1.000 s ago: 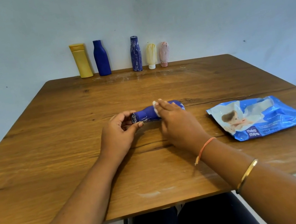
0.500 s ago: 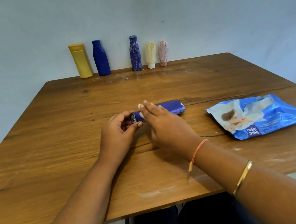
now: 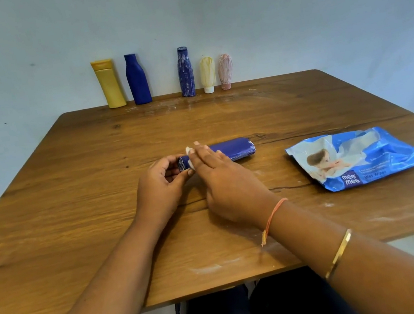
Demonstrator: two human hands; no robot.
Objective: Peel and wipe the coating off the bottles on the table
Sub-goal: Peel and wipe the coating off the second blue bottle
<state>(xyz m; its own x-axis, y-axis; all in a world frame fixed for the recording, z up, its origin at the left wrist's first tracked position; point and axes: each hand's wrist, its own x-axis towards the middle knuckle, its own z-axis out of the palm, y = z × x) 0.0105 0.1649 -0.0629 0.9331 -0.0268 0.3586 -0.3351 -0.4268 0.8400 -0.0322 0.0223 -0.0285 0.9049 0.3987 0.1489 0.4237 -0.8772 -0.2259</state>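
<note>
A blue bottle (image 3: 234, 148) lies on its side in the middle of the wooden table (image 3: 101, 213), cap end to the left. My left hand (image 3: 161, 188) grips the cap end with curled fingers and thumb. My right hand (image 3: 222, 178) lies over the bottle's neck with straight fingers, pressing a small white wipe (image 3: 189, 150) against it. Most of the wipe is hidden under the fingers. At the far edge stand a yellow bottle (image 3: 109, 84), a clean blue bottle (image 3: 137, 79), a streaked blue bottle (image 3: 185, 72), a pale yellow tube (image 3: 208, 74) and a pink tube (image 3: 225, 71).
A blue pack of wet wipes (image 3: 356, 158) lies on the table to the right of my hands. White smears mark the wood near the front edge (image 3: 211, 267) and along the far edge. A wall stands right behind the row of bottles.
My right hand with the wipe has slid left along the bottle, from its middle to the neck by the cap. The left hand has kept its hold on the cap end.
</note>
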